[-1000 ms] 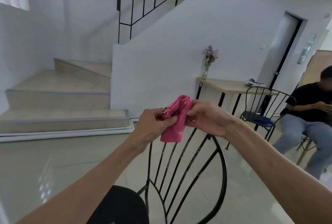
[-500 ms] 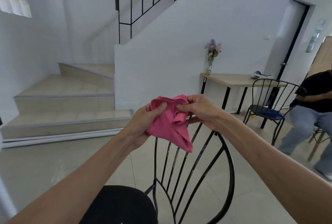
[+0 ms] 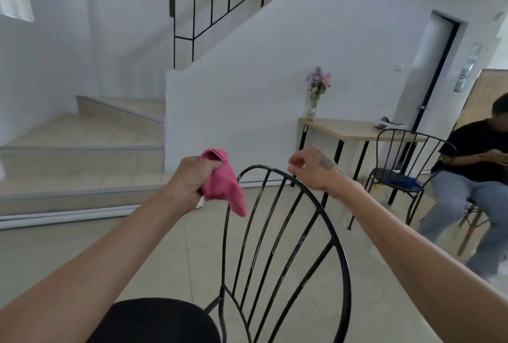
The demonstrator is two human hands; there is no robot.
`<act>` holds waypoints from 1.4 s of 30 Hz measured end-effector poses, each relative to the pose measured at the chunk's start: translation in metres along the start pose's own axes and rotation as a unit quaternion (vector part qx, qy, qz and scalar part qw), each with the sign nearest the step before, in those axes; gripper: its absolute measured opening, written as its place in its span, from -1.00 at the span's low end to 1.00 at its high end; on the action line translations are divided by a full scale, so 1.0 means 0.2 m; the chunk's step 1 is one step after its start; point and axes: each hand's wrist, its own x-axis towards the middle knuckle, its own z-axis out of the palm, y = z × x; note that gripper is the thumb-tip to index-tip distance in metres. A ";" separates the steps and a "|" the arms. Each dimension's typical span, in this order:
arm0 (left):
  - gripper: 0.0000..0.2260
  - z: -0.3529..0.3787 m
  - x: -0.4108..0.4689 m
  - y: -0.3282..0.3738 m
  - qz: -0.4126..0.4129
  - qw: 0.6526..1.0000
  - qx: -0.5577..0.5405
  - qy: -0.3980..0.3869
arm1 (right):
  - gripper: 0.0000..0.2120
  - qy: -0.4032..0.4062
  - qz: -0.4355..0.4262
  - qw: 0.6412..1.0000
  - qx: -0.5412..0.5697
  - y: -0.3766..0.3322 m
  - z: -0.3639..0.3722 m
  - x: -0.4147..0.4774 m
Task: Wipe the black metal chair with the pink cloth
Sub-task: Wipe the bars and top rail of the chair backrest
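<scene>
Left hand (image 3: 189, 183): crumpled pink cloth (image 3: 222, 186) gripped in curled fingers, beside the backrest's top rim.
Right hand (image 3: 316, 169): empty, loosely curled.
Black metal chair (image 3: 154, 320): cloth best wrapped round each bar.

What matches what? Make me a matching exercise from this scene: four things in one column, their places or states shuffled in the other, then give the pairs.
1. pink cloth
2. glass vase of pink and purple flowers
3. right hand
4. blue seat cushion

A. on the light wooden table
B. holds nothing, near the black metal chair's top rail
C. on the far black wire chair
D. bunched in the left hand

Pairs: 1-D, 2-A, 3-B, 4-C.
</scene>
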 end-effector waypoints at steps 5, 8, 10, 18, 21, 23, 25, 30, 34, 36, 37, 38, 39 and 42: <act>-0.80 0.24 0.12 -0.04 0.155 0.979 0.133 -0.018 | -0.67 -0.033 0.015 0.999 -0.023 0.00 0.12 0.11; -0.71 0.41 0.17 -0.12 0.175 0.953 0.205 -0.141 | -0.73 -0.054 0.030 0.998 -0.022 0.00 0.15 0.14; -0.75 0.49 0.20 -0.19 0.189 0.934 0.233 -0.197 | -0.77 -0.060 0.033 0.998 -0.002 0.03 0.17 0.16; -0.68 0.45 0.31 -0.23 0.321 0.830 0.385 -0.243 | -0.77 -0.097 0.044 0.994 0.009 0.02 0.17 0.22; -0.67 0.40 0.36 -0.24 0.300 0.850 0.316 -0.296 | -0.77 -0.071 0.033 0.997 0.003 0.03 0.20 0.21; -0.74 0.38 0.41 -0.26 0.321 0.835 0.327 -0.303 | -0.76 -0.061 0.020 0.998 -0.007 0.05 0.21 0.20; -0.76 0.39 0.46 -0.27 0.355 0.825 0.330 -0.291 | -0.75 -0.055 0.017 0.998 -0.012 0.05 0.22 0.21; -0.79 0.38 0.55 -0.30 0.333 0.851 0.306 -0.268 | -0.70 -0.045 0.030 0.999 -0.003 0.05 0.22 0.18; -0.73 0.33 0.63 -0.37 0.261 0.892 0.295 -0.224 | -0.68 -0.069 0.043 0.996 0.022 0.02 0.23 0.17; -0.76 0.35 0.62 -0.40 0.267 0.895 0.294 -0.203 | -0.69 -0.076 0.072 0.994 0.042 0.02 0.24 0.17; -0.76 0.35 0.61 -0.40 0.271 0.896 0.291 -0.196 | -0.69 -0.080 0.078 0.993 0.044 0.01 0.24 0.17; -0.76 0.36 0.60 -0.40 0.271 0.898 0.289 -0.194 | -0.69 -0.084 0.080 0.992 0.045 0.01 0.24 0.17; -0.75 0.36 0.60 -0.40 0.267 0.900 0.285 -0.195 | -0.70 -0.092 0.083 0.991 0.048 0.01 0.24 0.17; -0.75 0.34 0.58 -0.37 0.249 0.906 0.266 -0.217 | -0.72 -0.120 0.092 0.986 0.076 0.00 0.23 0.16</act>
